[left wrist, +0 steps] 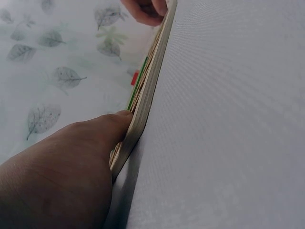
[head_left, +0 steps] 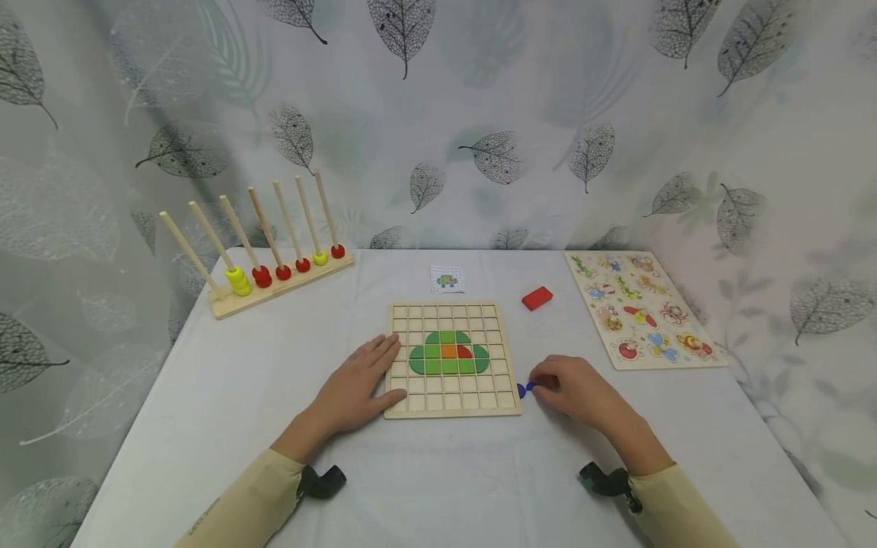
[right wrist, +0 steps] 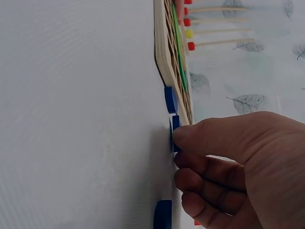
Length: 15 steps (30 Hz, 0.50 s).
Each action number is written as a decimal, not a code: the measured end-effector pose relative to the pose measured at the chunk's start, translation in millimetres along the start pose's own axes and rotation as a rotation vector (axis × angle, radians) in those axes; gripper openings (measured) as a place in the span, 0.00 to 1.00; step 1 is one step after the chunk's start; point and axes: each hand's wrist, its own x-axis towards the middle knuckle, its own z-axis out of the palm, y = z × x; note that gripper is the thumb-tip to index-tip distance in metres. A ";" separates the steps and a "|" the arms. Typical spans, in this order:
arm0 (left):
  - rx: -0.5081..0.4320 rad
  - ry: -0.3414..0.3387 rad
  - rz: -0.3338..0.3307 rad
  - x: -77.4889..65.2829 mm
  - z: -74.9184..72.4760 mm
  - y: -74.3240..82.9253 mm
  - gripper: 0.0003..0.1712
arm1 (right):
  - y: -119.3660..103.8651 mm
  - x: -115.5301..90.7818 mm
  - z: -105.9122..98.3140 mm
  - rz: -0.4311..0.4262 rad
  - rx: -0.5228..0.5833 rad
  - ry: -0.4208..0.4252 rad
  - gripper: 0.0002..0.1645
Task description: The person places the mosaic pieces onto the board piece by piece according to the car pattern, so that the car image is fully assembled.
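A wooden grid board [head_left: 411, 396] lies on the white table, with green, orange and red flat pieces [head_left: 448, 352] set in its middle squares. My left hand [head_left: 356, 380] rests on the board's left edge, fingers stretched out and thumb spread towards the near corner. Just off the board's right edge, my right hand [head_left: 572, 388] pinches a small blue piece [right wrist: 176, 133] between thumb and fingers, low over the tablecloth. A second blue piece [right wrist: 170, 100] lies between it and the board. Another blue piece [right wrist: 163, 214] shows at the bottom of the right wrist view.
Behind the board lies a small pattern card [head_left: 448, 279], with a red block [head_left: 537, 297] to its right. A wooden peg stand [head_left: 288, 285] with red and yellow beads stands back left. At the right lies a picture puzzle board [head_left: 644, 312]. A leaf-print curtain [head_left: 479, 99] closes off the back.
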 end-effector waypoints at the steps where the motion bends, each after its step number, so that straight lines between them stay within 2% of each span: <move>1: 0.002 0.001 -0.001 0.2 0.1 0.0 0.53 | -0.1 -0.2 -0.9 0.002 0.002 0.001 0.10; 15: -0.011 0.000 -0.012 -0.8 -0.4 1.1 0.53 | -5.0 2.2 -11.3 -0.043 -0.004 0.071 0.10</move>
